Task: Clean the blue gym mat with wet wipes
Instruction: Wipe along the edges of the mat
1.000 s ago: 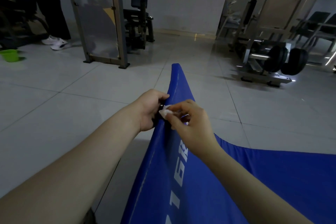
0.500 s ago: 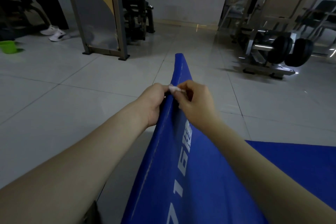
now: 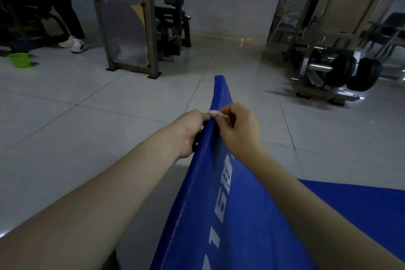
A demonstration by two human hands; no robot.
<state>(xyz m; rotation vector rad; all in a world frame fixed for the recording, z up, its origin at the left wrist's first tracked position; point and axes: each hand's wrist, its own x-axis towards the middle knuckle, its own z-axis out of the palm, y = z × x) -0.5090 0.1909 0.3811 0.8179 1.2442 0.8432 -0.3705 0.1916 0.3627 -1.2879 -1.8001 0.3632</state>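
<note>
The blue gym mat (image 3: 221, 208) with white lettering stands raised on its edge, its ridge running away from me across the tiled floor. My left hand (image 3: 190, 131) grips the mat's top edge from the left side. My right hand (image 3: 236, 127) pinches a small white wet wipe (image 3: 215, 113) and holds it on the ridge, right beside my left thumb. Most of the wipe is hidden under my fingers.
A green bucket (image 3: 19, 59) sits on the floor far left, near a standing person's legs and white shoes (image 3: 76, 44). A metal frame (image 3: 129, 28) and a black gym machine (image 3: 173, 19) stand ahead. A weight machine with black plates (image 3: 350, 72) is at right.
Both hands and the wipe have slid farther along the mat's top edge, away from me. The grip of each hand stays the same.
</note>
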